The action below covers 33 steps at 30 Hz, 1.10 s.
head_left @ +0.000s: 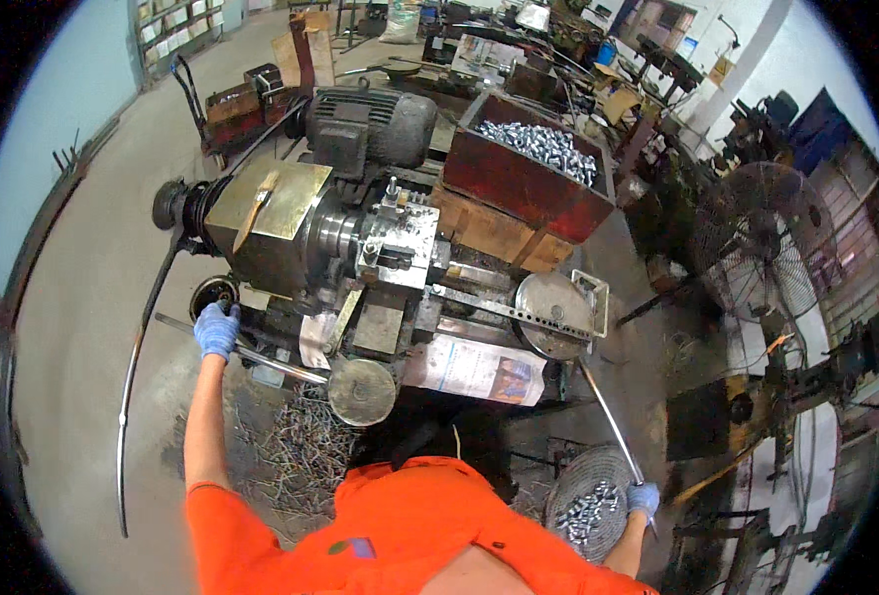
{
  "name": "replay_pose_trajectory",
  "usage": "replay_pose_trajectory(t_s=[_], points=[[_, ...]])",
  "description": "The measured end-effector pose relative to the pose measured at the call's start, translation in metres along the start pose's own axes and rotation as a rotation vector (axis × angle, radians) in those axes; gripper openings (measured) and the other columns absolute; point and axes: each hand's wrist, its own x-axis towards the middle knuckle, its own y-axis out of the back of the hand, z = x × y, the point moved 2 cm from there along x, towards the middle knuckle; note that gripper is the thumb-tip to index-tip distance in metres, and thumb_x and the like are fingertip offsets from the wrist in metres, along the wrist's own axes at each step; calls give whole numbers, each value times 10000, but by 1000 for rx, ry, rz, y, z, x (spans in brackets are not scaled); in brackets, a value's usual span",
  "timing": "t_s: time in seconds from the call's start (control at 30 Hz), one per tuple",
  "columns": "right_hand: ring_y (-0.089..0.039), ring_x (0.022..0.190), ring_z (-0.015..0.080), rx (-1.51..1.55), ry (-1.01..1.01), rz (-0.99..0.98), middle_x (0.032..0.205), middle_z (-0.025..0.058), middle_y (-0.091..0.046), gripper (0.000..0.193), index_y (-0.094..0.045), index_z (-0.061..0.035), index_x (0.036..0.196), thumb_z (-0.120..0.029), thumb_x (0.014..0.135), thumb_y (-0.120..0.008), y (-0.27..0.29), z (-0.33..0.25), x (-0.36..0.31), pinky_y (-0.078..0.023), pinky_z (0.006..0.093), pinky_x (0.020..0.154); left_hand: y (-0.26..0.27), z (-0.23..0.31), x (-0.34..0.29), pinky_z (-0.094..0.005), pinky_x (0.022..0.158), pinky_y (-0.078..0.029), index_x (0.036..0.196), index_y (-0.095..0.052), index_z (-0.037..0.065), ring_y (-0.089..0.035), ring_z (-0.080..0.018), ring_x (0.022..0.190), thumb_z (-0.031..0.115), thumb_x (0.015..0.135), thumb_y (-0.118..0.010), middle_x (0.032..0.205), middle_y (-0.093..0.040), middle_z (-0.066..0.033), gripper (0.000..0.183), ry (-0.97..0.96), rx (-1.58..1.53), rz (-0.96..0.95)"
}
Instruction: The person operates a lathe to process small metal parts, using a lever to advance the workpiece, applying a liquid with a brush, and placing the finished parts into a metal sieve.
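Observation:
My left hand point(217, 332), in a blue-white work glove, is closed on the near edge of a small dark handwheel point(206, 293) at the machine's left end. A metal bar point(286, 367) runs past just below that hand. At the lower right, my right hand point(643, 499), gloved the same way, is wrapped round the lower part of a long metal lever point(608, 412). The lever slopes up to the machine's right side. Near the middle sits the machine's metal head point(397, 243), beside a shiny round chuck point(333, 233).
A red-brown box point(528, 183) of small shiny metal parts stands behind the machine. A round basket point(588, 496) with similar parts is beside my right hand. Metal shavings point(300, 451) lie on the floor. A brush point(258, 208) rests on the machine; a caged fan point(761, 238) stands right.

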Motion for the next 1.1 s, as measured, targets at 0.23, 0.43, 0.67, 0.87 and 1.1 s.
replay_pose_trajectory(t_s=[0.23,0.43,0.67,0.87,1.1], points=[[-612,861,387,51,-45,-53,883,259,-623,331,-636,28,823,-252,646,-665,-1,5,-3,-495,435,746,-3,0,4,-421,778,-466,928,-678,112,-601,-332,892,395,777,-610,932,-639,-166,327,-67,-45,-9],[-589,941,377,41,-93,-165,974,265,-605,382,-608,32,927,-237,659,-649,35,-19,-18,-478,409,813,17,11,-4,-405,760,-478,942,-683,97,-620,-322,860,371,782,-609,922,-653,-153,326,-50,-86,-40],[-583,968,373,5,-137,-193,1008,263,-598,456,-599,29,972,-317,686,-682,23,-12,-16,-467,404,839,13,12,-5,-397,751,-479,955,-682,100,-626,-312,851,354,786,-603,912,-657,-148,314,-67,-63,-21],[-577,980,370,30,-117,-181,1010,261,-597,453,-605,22,966,-311,671,-693,14,-5,-16,-464,402,840,7,5,-3,-393,745,-479,952,-684,104,-628,-308,844,347,786,-603,907,-660,-140,306,-73,-108,-22],[-584,960,372,-7,-161,-229,981,262,-604,454,-607,29,947,-318,665,-686,22,-13,-20,-468,405,828,0,2,0,-392,744,-479,940,-686,102,-628,-311,842,350,782,-607,911,-661,-134,304,-80,-108,9]])
